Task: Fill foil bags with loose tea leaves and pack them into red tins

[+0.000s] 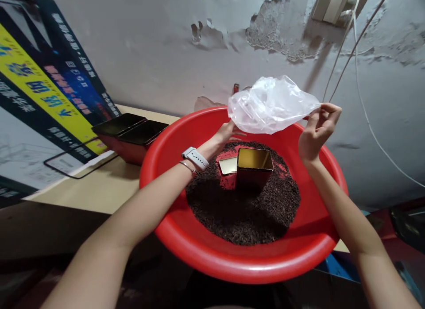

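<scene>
A clear plastic bag (270, 104) is stretched in the air above a red plastic basin (245, 260). My right hand (317, 132) pinches the bag's right corner. My left hand (225, 133), with a white watch on the wrist, holds the bag's left end from underneath; its fingers are partly hidden by the plastic. In the basin lies a heap of dark loose tea leaves (244, 209). An open square tin (254, 167) with a gold inside stands in the heap, and its gold lid (228, 165) lies flat beside it on the left.
The basin rests on a pale wooden table (99, 189). Two dark red tins with black tops (129, 134) stand to its left, next to a printed poster (43, 92). Behind is a peeling wall with cables (361, 101) hanging from a socket.
</scene>
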`<action>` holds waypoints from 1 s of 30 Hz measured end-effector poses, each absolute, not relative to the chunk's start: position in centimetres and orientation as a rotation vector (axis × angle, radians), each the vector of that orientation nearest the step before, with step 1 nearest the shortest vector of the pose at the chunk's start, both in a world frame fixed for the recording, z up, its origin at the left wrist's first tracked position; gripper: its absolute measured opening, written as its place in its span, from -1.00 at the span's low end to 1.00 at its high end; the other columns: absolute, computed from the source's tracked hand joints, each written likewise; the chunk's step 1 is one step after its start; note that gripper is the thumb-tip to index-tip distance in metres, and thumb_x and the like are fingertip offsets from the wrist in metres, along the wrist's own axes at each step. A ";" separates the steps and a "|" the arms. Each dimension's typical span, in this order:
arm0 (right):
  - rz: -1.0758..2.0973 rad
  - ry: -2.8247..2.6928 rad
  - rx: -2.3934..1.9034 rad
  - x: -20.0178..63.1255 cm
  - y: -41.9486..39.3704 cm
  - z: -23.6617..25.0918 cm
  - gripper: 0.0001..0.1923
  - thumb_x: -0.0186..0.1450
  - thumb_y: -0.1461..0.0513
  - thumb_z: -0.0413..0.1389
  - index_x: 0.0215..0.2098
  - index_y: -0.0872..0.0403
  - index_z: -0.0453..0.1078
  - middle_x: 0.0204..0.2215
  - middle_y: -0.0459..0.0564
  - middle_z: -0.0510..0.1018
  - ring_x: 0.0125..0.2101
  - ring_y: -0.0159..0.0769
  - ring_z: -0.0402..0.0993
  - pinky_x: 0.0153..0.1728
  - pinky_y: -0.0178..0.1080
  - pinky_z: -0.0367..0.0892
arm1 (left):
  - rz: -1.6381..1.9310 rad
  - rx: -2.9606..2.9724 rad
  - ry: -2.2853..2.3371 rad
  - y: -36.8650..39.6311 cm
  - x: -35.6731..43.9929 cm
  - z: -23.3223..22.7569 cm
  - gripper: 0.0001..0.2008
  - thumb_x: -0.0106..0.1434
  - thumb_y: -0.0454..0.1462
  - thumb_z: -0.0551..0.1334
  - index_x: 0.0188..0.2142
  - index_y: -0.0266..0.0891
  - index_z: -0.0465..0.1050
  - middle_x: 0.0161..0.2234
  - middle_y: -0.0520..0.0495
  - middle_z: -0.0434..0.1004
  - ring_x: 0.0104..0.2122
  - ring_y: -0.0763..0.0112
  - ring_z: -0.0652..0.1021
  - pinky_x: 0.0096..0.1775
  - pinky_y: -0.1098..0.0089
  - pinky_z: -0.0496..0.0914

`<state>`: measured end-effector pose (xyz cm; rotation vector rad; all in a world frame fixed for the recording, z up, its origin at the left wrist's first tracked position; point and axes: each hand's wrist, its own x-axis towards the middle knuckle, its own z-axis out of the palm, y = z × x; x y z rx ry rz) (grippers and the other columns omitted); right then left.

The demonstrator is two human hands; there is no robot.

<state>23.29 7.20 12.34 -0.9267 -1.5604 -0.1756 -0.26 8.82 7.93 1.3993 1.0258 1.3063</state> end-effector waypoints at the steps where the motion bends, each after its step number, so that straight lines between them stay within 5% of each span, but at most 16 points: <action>1: -0.175 -1.569 -0.939 23.1 7.3 12.2 -0.59 0.43 0.19 -0.34 0.14 -0.01 0.16 -0.13 0.13 0.37 -0.12 -0.17 0.44 -0.16 -0.05 0.39 | 1.293 1.331 0.966 8.6 -0.3 8.1 -0.42 0.27 0.16 0.04 -0.14 -0.28 0.51 -0.17 -0.28 0.60 -0.18 0.10 0.58 -0.17 0.22 0.46; 8: -0.057 -1.895 -1.224 22.9 7.8 10.7 -0.71 0.26 0.35 -0.14 -0.19 0.04 0.37 -0.23 0.06 0.51 -0.15 -0.22 0.45 -0.05 -0.18 0.34 | 1.357 1.157 0.851 8.5 -1.1 8.0 -0.20 0.14 0.33 -0.01 0.08 -0.20 0.40 0.01 -0.29 0.53 -0.07 0.05 0.56 -0.13 0.14 0.48; 12: -0.001 -2.068 -1.277 23.2 8.4 9.9 -0.71 0.14 0.43 -0.16 -0.43 0.07 0.36 -0.13 0.10 0.52 -0.06 -0.24 0.42 0.01 -0.25 0.27 | 1.429 1.036 0.867 9.0 -1.2 7.7 -0.40 0.22 0.20 0.06 0.01 -0.14 0.42 0.05 -0.19 0.51 -0.08 0.19 0.56 -0.15 0.27 0.50; 16: 0.074 -2.027 -1.351 23.0 8.9 9.6 -0.75 0.21 0.35 -0.10 -0.30 0.12 0.41 -0.14 0.13 0.51 -0.11 -0.22 0.43 0.00 -0.25 0.27 | 1.423 1.083 0.841 9.0 -0.7 7.3 -0.70 0.12 -0.10 0.32 -0.18 -0.17 0.51 -0.10 -0.09 0.57 -0.20 0.36 0.57 -0.20 0.39 0.49; 19: 0.156 -1.963 -1.332 22.8 9.1 9.5 -0.73 0.25 0.26 -0.05 -0.14 0.13 0.40 -0.07 0.15 0.48 -0.03 -0.19 0.41 0.07 -0.21 0.23 | 1.371 1.149 0.836 8.5 -0.3 7.2 -0.69 -0.04 -0.20 0.43 -0.27 -0.22 0.54 -0.19 -0.08 0.60 -0.25 0.39 0.57 -0.21 0.39 0.47; 24: 0.232 -1.909 -1.291 22.8 9.4 9.4 -0.62 0.20 0.21 0.09 -0.02 0.15 0.39 0.20 0.22 0.25 0.22 -0.16 0.19 0.23 -0.18 0.07 | 1.353 1.245 0.867 7.9 0.1 6.9 -0.59 -0.21 -0.14 0.52 -0.36 -0.25 0.57 -0.30 -0.08 0.62 -0.31 0.35 0.58 -0.15 0.32 0.47; 30: 0.249 -1.898 -1.291 22.5 9.3 9.1 -0.61 0.26 0.25 0.01 0.04 0.12 0.37 0.25 0.18 0.20 0.26 -0.17 0.14 0.25 -0.14 0.05 | 1.497 1.350 0.972 8.1 0.1 6.6 -0.59 -0.17 -0.06 0.49 -0.37 -0.25 0.56 -0.30 -0.09 0.62 -0.23 0.26 0.57 -0.11 0.26 0.44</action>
